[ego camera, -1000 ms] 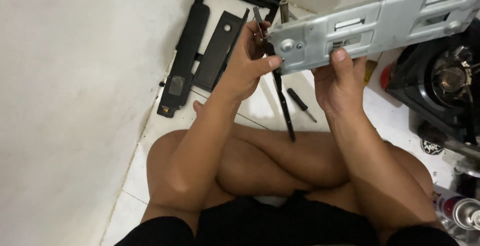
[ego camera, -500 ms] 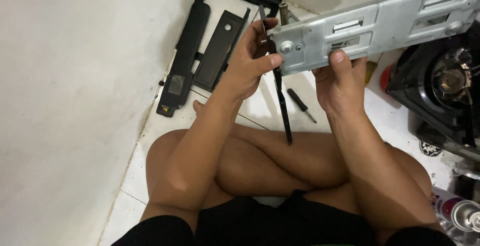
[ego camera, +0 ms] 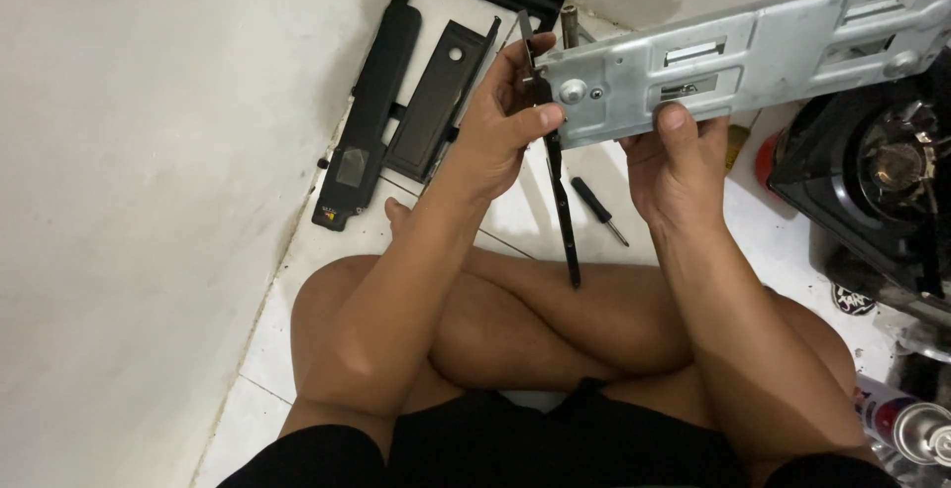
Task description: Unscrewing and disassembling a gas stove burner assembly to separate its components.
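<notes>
- Grey metal bracket (ego camera: 753, 57): held aloft, running from centre toward 2 o'clock.
- Left hand (ego camera: 500, 126): fingers closed on the thin black strip (ego camera: 560, 191) at the bracket's left end; the strip hangs toward 6 o'clock.
- Right hand (ego camera: 679, 166): bracket's lower edge gripped, thumb pressed on its face.
- Screwdriver (ego camera: 597, 208): laid on the tiled floor (ego camera: 287, 290) between the hands.
- Black panels (ego camera: 406, 102): at 11 o'clock, beside the wall.
- Gas stove (ego camera: 877, 186): at 3 o'clock.

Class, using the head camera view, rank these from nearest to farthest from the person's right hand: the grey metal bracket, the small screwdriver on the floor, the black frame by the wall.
1. The grey metal bracket: held in the right hand, thumb on its face.
2. The small screwdriver: on the floor tiles just left of that hand.
3. The black frame: farthest, on the floor beside the white wall, beyond the left hand.
</notes>
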